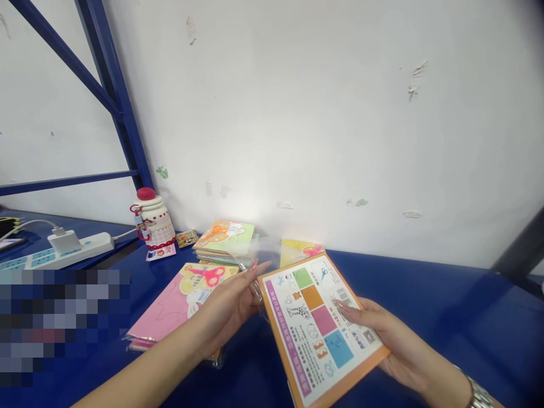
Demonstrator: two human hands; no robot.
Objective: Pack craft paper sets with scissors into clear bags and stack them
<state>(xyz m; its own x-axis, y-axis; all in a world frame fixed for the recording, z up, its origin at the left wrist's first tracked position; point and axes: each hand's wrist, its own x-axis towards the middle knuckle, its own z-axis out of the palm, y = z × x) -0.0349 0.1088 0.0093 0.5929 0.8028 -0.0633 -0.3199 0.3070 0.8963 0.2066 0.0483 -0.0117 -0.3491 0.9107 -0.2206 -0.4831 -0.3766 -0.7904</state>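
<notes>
My right hand [385, 331] grips a children's paper-cutting book [317, 326] by its right edge, thumb on top and fingers underneath. The book is tilted toward me, its orange-edged printed back face showing coloured squares, animal drawings and a barcode. At its upper left edge, my left hand [229, 306] closes on a clear plastic wrapper [257, 249], which stands up past the fingertips. Part of the left fingers is hidden. Just behind that hand lies a stack of pink packs [164, 309], the top one showing pink scissors [209, 276].
Farther back are another stack of packs [225, 235] and a yellow pack [291, 249], partly covered by the book. A red-topped bottle [155, 224], small cards [187, 238] and a power strip [85, 249] are at left. A white wall borders the blue table [425, 294].
</notes>
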